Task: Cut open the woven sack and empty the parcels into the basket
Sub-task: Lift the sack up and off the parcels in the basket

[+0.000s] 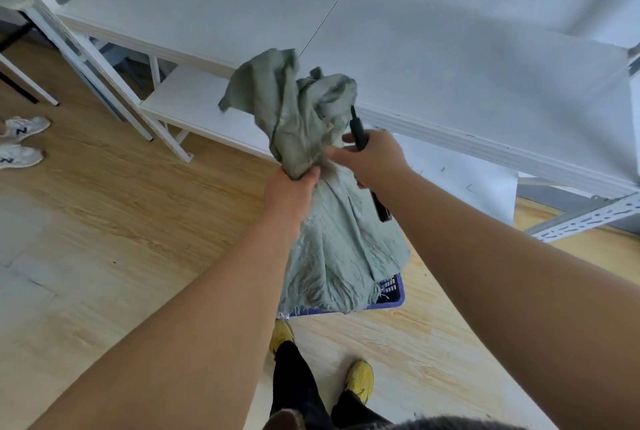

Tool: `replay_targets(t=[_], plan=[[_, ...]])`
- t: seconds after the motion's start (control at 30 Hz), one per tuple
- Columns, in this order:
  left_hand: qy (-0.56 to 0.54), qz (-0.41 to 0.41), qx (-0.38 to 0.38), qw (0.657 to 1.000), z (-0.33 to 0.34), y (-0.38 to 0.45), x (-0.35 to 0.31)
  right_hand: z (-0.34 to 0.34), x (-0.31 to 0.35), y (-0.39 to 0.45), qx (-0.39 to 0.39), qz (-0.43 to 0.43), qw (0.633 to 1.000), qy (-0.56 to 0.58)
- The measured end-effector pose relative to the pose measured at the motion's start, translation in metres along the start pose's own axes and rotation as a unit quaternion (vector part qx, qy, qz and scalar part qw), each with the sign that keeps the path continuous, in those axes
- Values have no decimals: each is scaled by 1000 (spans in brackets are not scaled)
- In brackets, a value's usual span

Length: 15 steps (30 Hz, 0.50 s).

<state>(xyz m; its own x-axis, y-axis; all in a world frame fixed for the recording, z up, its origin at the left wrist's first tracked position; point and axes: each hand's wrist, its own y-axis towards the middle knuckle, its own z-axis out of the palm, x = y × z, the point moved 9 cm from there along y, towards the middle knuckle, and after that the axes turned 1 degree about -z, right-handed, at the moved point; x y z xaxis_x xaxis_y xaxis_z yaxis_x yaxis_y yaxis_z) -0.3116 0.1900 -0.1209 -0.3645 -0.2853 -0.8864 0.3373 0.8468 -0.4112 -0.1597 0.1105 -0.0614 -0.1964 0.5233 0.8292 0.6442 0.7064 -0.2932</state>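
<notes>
Left hand [289, 192] clenched round the gathered neck of a grey-green woven sack [332, 249], fingers wrapped tight into the bunched cloth. Right hand [375, 159] just beside it, to the right, curled round a black utility knife [358, 133], thumb stretched left against the sack's folds, tip of the tool pointing up and away into the crumpled top. Loose upper end of the sack flopped over above both fists in a ragged crest. Below the grip, hanging limp and flat, lower edge frayed and draped over the far side of a purple plastic basket [394, 294] on the floor; only the basket's right corner and slotted wall visible, contents hidden by the cloth. No parcels visible. Both bare forearms reaching in from the near edge of the view. Directly below, near, two yellow shoes [361, 376] and dark trousers [298, 384] on the pale wood-effect floor [121, 222]. Beyond the sack, far and right, a white shelving unit [450, 59] with a broad top board and a lower shelf, a thin grey strand lying across the top board. Right, a perforated white metal bracket [588, 216]. Far left, at the edge, a pair of white trainers [20, 142] belonging to a second person, well apart from the sack.
</notes>
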Motion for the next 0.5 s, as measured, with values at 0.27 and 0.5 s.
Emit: replay_targets(t=[0.27, 0.5], plan=[[-86, -64, 35, 994, 3, 10, -29, 23, -5, -18, 15, -60, 997, -40], [-78, 41, 103, 991, 13, 4, -69, -4, 12, -7, -56, -58, 997, -8]])
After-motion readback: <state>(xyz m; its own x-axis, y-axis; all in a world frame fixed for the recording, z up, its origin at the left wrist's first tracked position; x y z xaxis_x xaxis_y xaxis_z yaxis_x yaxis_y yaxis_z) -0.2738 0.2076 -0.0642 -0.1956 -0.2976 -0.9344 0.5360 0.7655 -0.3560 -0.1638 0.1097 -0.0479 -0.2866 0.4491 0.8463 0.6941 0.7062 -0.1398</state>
